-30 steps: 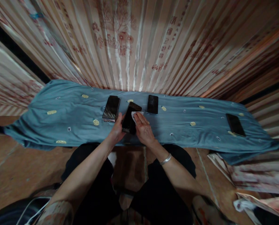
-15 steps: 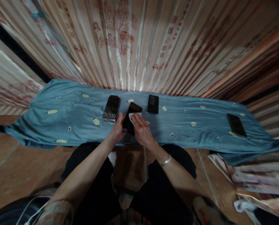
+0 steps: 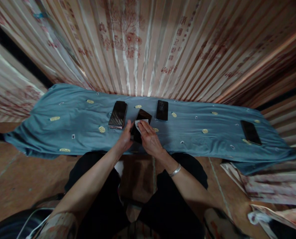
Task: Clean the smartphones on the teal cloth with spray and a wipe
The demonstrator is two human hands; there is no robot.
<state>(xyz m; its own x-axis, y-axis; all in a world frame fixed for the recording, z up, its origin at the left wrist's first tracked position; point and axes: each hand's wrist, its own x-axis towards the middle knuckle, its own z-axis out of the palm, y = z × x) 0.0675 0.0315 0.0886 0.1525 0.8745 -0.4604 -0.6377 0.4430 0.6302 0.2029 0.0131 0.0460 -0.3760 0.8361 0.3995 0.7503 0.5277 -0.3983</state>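
Observation:
A dark smartphone [image 3: 145, 115] is tilted in front of me, its left edge gripped by my left hand [image 3: 124, 138]. My right hand [image 3: 150, 137] presses a small white cloth or tissue [image 3: 138, 123] flat against the phone's black face. The fingers of that hand lie together over the cloth and hide part of the screen. Left of the held phone lies a stack of dark phones [image 3: 118, 114]. Another black phone [image 3: 162, 110], whose surface looks marked or cracked, rests to the right of it.
A blue patterned cloth [image 3: 187, 132] covers the long narrow table. One more dark phone [image 3: 251, 132] lies near its right end. Pleated printed curtains [image 3: 128, 66] hang close behind the table. A white cable [image 3: 35, 215] shows at lower left.
My right hand and the white cloth have shifted slightly left across the phone. The left hand keeps its grip, and the phones on the table stay put.

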